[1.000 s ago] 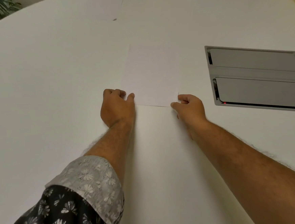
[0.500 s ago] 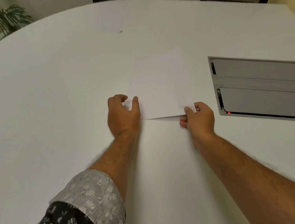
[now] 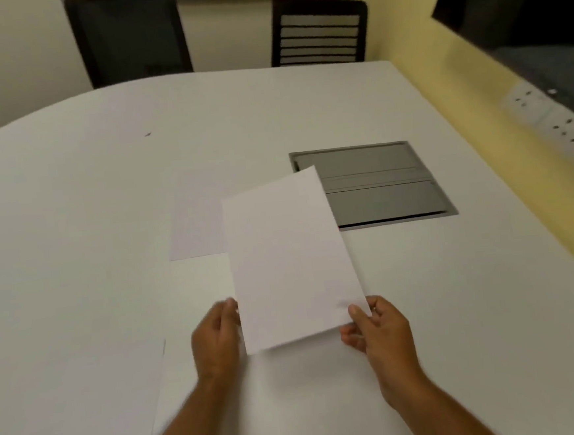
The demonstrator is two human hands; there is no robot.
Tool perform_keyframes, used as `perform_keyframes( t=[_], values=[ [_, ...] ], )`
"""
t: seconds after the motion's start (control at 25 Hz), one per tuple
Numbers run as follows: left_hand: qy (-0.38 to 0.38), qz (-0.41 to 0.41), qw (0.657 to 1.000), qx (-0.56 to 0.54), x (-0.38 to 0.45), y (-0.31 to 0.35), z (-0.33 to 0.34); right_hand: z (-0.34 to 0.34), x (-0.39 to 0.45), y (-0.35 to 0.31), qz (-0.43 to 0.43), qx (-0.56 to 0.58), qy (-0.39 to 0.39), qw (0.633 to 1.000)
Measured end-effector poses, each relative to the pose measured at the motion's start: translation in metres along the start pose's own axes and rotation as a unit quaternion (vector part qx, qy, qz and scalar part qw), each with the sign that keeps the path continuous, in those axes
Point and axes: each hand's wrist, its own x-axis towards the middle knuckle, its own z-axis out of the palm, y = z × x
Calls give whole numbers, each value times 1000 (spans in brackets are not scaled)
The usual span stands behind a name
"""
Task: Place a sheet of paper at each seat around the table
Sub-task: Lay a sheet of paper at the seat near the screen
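A white sheet of paper (image 3: 291,261) is lifted off the table, tilted up toward me. My right hand (image 3: 378,327) pinches its near right corner, thumb on top. At the sheet's near left edge, my left hand (image 3: 216,336) has its fingertips on the paper. A stack of white paper (image 3: 198,224) lies flat on the white table (image 3: 71,200) behind the lifted sheet. Another sheet (image 3: 97,404) lies flat at the near left, by my left forearm.
A grey recessed cable box (image 3: 379,189) is set in the table to the right. Two dark chairs (image 3: 127,37) (image 3: 319,29) stand at the far edge. A yellow wall with sockets (image 3: 552,121) runs along the right.
One sheet has come off the stack, pulled toward me and raised in both hands. The view has tilted up, showing the chairs and the far table edge.
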Motion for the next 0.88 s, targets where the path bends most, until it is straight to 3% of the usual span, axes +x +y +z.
perform_keyframes(
  t=[0.12,0.2,0.28,0.64,0.76,0.88],
  values=[
    [-71,-124,989,-49,-87,25,26,-59,-36,3,31,-22,6,999],
    [-140,-200,962,-121,-130,43,36,-97,-54,4,42,-31,23,998],
    [-186,-229,940,-173,-162,62,43,-128,-63,5,46,-45,37,997],
    [-249,-175,950,64,-244,81,117,-240,-64,31,59,-164,152,973],
    [-228,-94,954,167,-257,69,132,-267,-60,47,71,-192,156,966],
    [-239,20,917,318,-264,60,138,-285,-57,62,76,-217,148,962]
  ],
)
